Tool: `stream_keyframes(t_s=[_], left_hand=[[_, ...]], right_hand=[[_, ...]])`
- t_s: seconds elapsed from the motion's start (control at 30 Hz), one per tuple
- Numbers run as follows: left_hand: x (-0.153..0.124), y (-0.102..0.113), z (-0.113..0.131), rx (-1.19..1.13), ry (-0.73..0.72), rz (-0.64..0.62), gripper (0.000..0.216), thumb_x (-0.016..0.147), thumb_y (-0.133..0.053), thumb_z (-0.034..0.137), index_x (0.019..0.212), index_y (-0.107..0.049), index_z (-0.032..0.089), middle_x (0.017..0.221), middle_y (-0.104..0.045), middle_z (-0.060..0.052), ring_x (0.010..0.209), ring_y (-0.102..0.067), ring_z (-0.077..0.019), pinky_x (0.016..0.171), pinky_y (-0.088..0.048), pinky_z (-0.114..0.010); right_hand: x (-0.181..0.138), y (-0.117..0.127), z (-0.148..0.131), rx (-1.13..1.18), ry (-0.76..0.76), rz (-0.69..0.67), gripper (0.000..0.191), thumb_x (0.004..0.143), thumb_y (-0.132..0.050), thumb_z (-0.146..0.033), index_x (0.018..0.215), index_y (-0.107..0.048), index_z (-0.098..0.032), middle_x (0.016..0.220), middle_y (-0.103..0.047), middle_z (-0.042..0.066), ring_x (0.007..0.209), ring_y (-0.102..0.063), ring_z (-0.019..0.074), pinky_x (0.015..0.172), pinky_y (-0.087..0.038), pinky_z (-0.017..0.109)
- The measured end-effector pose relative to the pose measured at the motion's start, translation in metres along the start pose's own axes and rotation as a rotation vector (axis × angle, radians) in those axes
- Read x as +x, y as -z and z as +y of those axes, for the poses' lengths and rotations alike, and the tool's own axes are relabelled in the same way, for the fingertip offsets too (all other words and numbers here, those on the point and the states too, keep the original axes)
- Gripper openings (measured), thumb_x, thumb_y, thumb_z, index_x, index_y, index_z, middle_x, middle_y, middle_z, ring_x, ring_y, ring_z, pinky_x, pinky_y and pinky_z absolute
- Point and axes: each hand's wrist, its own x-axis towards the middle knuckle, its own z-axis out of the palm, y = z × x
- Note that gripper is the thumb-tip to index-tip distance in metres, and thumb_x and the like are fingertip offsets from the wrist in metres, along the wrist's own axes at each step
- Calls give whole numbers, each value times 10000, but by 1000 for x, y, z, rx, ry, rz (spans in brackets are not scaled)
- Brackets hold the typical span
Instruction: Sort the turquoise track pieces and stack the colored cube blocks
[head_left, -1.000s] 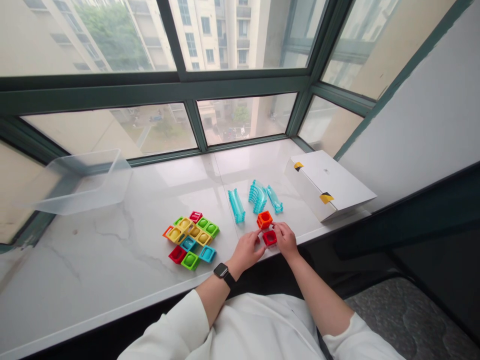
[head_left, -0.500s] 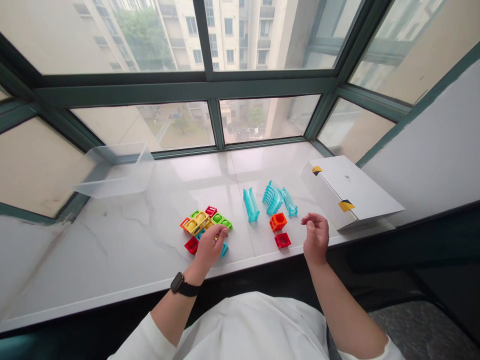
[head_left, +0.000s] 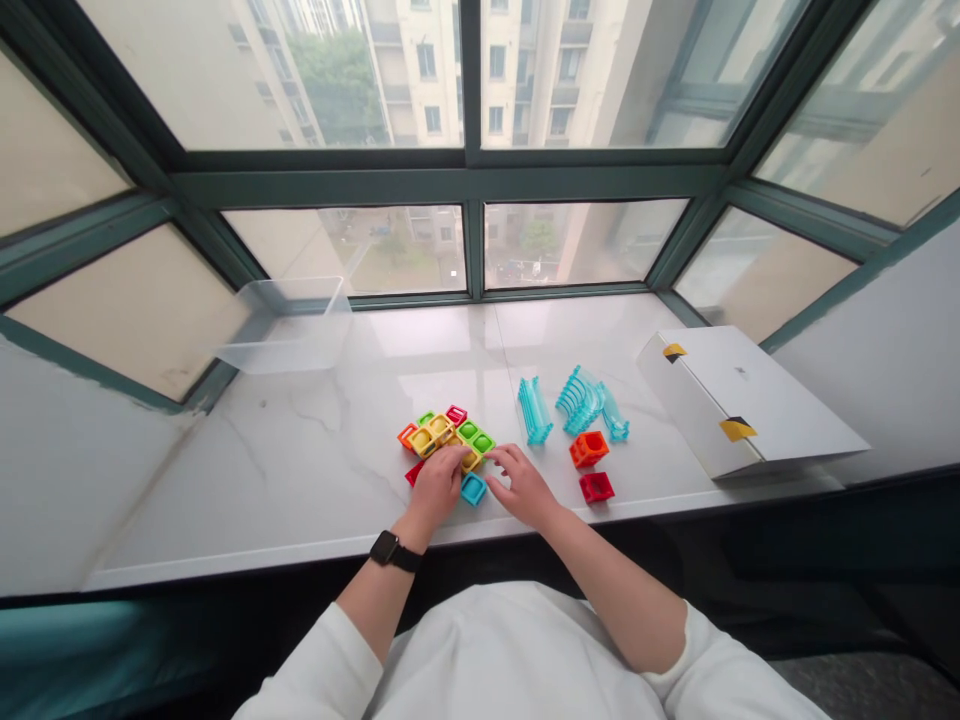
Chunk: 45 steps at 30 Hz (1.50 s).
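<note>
From my remote station I record the left hand (head_left: 437, 490) over the near side of a cluster of coloured plastic blocks (head_left: 432, 435). Its fingers are curled; I cannot tell whether they grip a piece. The right hand (head_left: 525, 488) is open, thumb and fingers parted, at the cluster's right edge beside the green blocks (head_left: 475, 437); contact cannot be confirmed. The cluster lies on the white marbled sill (head_left: 262, 510). Right of it I note an orange cube (head_left: 589, 450), a red cube (head_left: 597, 488) and translucent turquoise track pieces (head_left: 535, 411).
</note>
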Motion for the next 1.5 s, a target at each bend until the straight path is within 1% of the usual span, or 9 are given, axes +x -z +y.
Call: stream_keyframes(t_s=[0.27,0.43,0.6,0.8,0.97,1.1,1.23,1.33,1.5], left_hand=[[-4,8,0,-28,-21,-11,345,961,-505,40,1160,-710,234,1239,-743,-64,1206,-677,-223,1075,-562,-448],[-10,14,-2,-43,-15,-7,281,981,-534,77,1109,-723,240,1238,-751,-57,1196,-683,-217,1067,-565,-442],[-10,18,1,-26,-11,-21,170,1012,-589,196,1103,-724,243,1215,-752,-62,1158,-693,-225,1040,-575,-443],[-11,15,-4,53,-16,-29,240,1031,-564,237,1220,-712,245,1342,-714,-79,1236,-666,-243,1078,-555,-463],[-9,9,-7,212,-49,-78,432,1023,-523,191,1443,-604,250,1522,-612,-85,1329,-614,-278,1129,-502,-511],[-7,6,-8,248,-60,-94,487,1005,-514,161,1481,-578,248,1521,-615,-87,1302,-624,-275,1124,-491,-506],[-6,6,-8,234,-52,-93,490,1005,-511,160,1483,-580,241,1513,-620,-92,1292,-627,-276,1131,-479,-501],[-6,7,-8,235,-46,-92,487,1003,-512,156,1476,-587,245,1512,-622,-86,1309,-617,-277,1134,-474,-495],[-6,8,-7,242,-43,-96,467,1007,-515,165,1460,-599,241,1507,-627,-79,1324,-609,-278,1135,-477,-493]], right_hand=[[-5,-26,4,-107,-51,-86,388,858,-789,-238,1215,-639,-258,1182,-610,66,1124,-625,257,1028,-546,452],[-9,-29,11,-121,-52,-22,434,891,-761,-287,1290,-593,-253,1194,-606,85,1117,-624,267,1000,-568,449],[-4,-33,19,-243,-50,82,481,946,-676,-264,1416,-579,-240,1315,-567,149,1225,-589,308,1098,-521,523],[3,-35,28,-279,-43,25,393,966,-608,-206,1356,-625,-252,1329,-612,125,1247,-599,289,1117,-510,508],[4,-35,31,-266,-5,-3,389,956,-587,-178,1343,-595,-227,1320,-652,129,1246,-595,295,1105,-500,521],[4,-35,33,-249,-10,-1,326,953,-568,-180,1275,-605,-209,1257,-678,125,1187,-616,285,1068,-508,489],[1,-34,40,-222,-114,69,214,894,-546,-158,1088,-621,-211,1059,-692,84,994,-650,253,938,-539,424],[-4,-29,45,-118,-214,127,145,851,-539,-173,968,-603,-230,952,-685,38,873,-653,225,840,-541,376],[-9,-15,39,189,-300,174,82,889,-582,-312,918,-595,-236,885,-703,11,824,-693,212,789,-550,348]])
